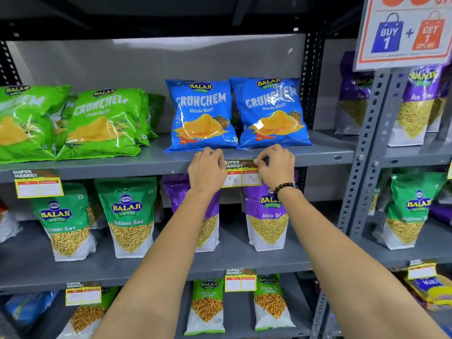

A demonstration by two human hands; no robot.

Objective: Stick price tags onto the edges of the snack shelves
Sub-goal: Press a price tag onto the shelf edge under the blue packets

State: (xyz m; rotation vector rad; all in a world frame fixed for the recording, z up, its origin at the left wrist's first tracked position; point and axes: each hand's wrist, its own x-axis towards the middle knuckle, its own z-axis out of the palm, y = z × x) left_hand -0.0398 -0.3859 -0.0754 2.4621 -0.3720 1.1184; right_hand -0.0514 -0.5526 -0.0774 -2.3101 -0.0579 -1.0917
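Observation:
A yellow and green price tag point(241, 173) with handwritten prices lies against the front edge of the upper grey shelf point(325, 158), below two blue Crunchem bags point(200, 113). My left hand point(207, 170) presses on the tag's left end with curled fingers. My right hand point(276, 165), with a black bead bracelet on its wrist, pinches the tag's top right corner against the shelf edge. Part of the tag is hidden under both hands.
Other tags hang on shelf edges at the left point(38, 184), lower middle point(240, 280) and lower left point(83, 293). Green Crunchem bags point(97, 123) fill the upper left. Sev pouches point(129, 216) stand below. A slotted steel upright point(367, 148) and a promo sign point(406, 30) are at right.

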